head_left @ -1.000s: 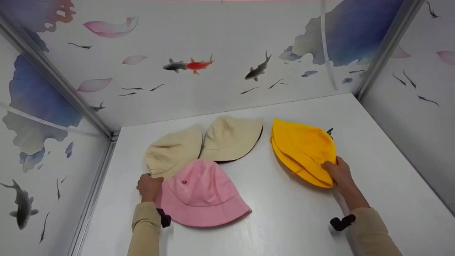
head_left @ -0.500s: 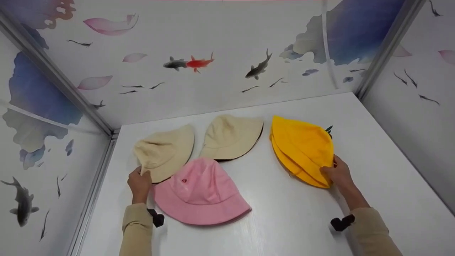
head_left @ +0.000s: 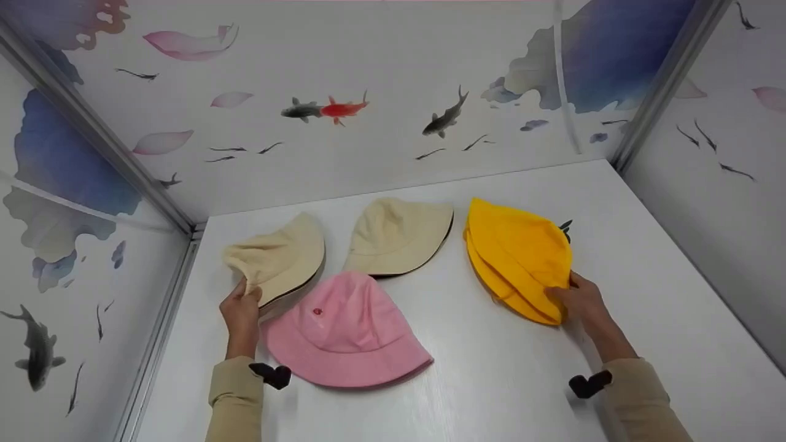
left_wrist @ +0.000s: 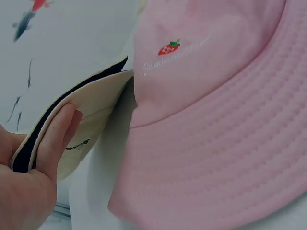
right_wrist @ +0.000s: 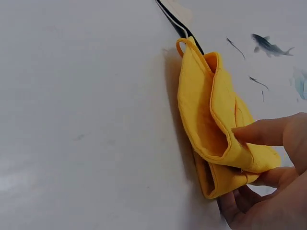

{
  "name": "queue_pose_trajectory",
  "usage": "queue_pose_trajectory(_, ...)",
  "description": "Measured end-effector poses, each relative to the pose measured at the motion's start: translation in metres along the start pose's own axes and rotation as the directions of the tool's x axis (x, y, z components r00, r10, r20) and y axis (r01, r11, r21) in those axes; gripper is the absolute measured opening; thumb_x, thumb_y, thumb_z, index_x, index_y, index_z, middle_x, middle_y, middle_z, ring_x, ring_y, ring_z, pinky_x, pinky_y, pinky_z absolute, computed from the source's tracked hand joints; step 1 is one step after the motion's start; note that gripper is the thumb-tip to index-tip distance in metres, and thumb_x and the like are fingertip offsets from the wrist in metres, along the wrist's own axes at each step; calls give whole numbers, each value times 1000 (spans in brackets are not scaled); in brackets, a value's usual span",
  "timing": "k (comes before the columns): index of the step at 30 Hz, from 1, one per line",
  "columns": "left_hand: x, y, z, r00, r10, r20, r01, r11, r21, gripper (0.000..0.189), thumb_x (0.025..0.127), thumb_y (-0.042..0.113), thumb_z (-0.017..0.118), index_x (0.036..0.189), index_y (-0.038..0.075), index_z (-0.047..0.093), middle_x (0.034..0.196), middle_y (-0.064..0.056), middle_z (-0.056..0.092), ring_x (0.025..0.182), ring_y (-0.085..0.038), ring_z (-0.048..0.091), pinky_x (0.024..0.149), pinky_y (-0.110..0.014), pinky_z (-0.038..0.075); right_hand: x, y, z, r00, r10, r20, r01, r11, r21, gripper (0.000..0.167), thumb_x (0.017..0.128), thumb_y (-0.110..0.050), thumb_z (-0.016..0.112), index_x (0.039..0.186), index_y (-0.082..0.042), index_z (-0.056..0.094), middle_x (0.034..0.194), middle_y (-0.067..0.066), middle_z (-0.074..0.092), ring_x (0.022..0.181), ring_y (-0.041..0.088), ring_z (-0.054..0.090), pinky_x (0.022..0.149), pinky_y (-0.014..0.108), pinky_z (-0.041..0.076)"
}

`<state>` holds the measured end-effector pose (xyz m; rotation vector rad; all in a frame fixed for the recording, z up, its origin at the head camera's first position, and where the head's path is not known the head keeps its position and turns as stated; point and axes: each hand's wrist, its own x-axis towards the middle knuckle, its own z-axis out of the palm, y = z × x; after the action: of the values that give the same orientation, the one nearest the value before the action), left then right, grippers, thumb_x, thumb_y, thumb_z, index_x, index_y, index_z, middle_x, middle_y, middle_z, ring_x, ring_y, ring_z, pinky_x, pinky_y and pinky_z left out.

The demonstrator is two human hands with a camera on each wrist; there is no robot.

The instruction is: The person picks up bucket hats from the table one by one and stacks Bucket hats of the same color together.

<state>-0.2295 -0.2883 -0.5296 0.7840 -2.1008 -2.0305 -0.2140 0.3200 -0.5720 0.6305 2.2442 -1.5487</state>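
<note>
My left hand (head_left: 241,313) pinches the near edge of a cream bucket hat (head_left: 279,255) at the left, tilting its brim up. In the left wrist view the thumb and fingers clasp both sides of that brim, and a dark inner lining (left_wrist: 29,143) shows. On the right, my right hand (head_left: 586,304) grips the lower edge of a folded yellow bucket hat (head_left: 519,258); its thumb lies on top with fingers underneath in the right wrist view. A pink bucket hat (head_left: 350,331) with a small strawberry embroidery (left_wrist: 169,47) lies beside the left hand.
A second cream bucket hat (head_left: 399,236) lies at the back middle of the white table (head_left: 491,380). Walls printed with fish and petals (head_left: 381,73) enclose the back and both sides. A small dark piece (head_left: 566,230) pokes out behind the yellow hat.
My left hand has drawn the cream hat leftward, off the pink hat and away from the other cream hat, and its brim has tipped up. The yellow hat has shifted slightly left.
</note>
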Motion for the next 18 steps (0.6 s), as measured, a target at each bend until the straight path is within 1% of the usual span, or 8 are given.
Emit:
queue_pose_trajectory(2, -1, 2, 1, 1000, -23, 6, 23, 999, -43, 56, 103, 9, 49, 155, 9, 29, 162, -13, 29, 148, -24, 33, 108, -24, 46, -1, -2, -1, 1000, 18, 2, -18, 998, 56, 85, 100, -34, 57, 161, -12, 2, 168, 19, 13, 141, 35, 28, 124, 49, 26)
queue_pose_trajectory(3, -2, 4, 1, 1000, -29, 13, 29, 998, -64, 57, 103, 10, 50, 155, 10, 28, 163, -12, 29, 146, -23, 36, 107, -24, 47, -2, -3, -2, 1000, 27, 1, -27, 996, 88, 83, 100, -34, 56, 161, -13, 3, 168, 17, 13, 142, 34, 28, 124, 48, 27)
queue_pose_trajectory(4, -2, 5, 1, 999, -35, 17, 36, 996, -81, 57, 103, 10, 50, 156, 11, 28, 163, -11, 29, 141, -20, 43, 100, -19, 50, -2, -4, -2, 1000, 24, -4, -24, 993, 114, 81, 100, -32, 55, 161, -13, 4, 169, 16, 13, 142, 33, 29, 124, 47, 28)
queue_pose_trajectory(5, -3, 6, 1, 999, -37, 16, 39, 995, -97, 57, 103, 10, 51, 155, 11, 29, 163, -10, 30, 136, -17, 49, 94, -17, 53, -3, -5, -2, 1000, 26, -15, -23, 991, 129, 80, 100, -31, 54, 161, -13, 5, 169, 15, 13, 143, 33, 29, 124, 47, 28)
queue_pose_trajectory(7, -6, 9, 2, 999, -40, 20, 42, 990, -137, 57, 103, 10, 52, 156, 12, 29, 162, -11, 33, 114, -8, 60, 80, -13, 56, -4, -6, -1, 999, 32, -38, -26, 987, 156, 79, 100, -29, 53, 161, -12, 5, 169, 15, 12, 144, 33, 28, 124, 47, 29)
queue_pose_trajectory(9, -9, 12, 4, 999, -36, 25, 40, 985, -168, 58, 102, 10, 52, 156, 12, 29, 161, -12, 34, 96, 2, 61, 77, -12, 55, -4, -7, 1, 996, 45, -71, -31, 982, 189, 77, 100, -26, 52, 162, -12, 8, 169, 16, 13, 144, 33, 29, 124, 46, 30)
queue_pose_trajectory(11, -12, 15, 6, 999, -32, 26, 37, 976, -213, 58, 102, 8, 52, 156, 11, 30, 161, -13, 35, 87, 7, 61, 77, -13, 56, -5, -7, 2, 992, 57, -114, -30, 974, 225, 73, 101, -24, 50, 162, -12, 11, 168, 15, 15, 144, 32, 31, 123, 44, 31)
queue_pose_trajectory(18, -22, 27, 17, 999, -30, 33, 39, 946, -321, 60, 102, 5, 52, 156, 9, 26, 161, -15, 33, 82, 5, 65, 76, -18, 59, -14, -9, 7, 959, 82, -272, -5, 962, 275, 60, 103, -24, 46, 158, -15, 26, 165, 10, 27, 132, 25, 41, 120, 39, 36)
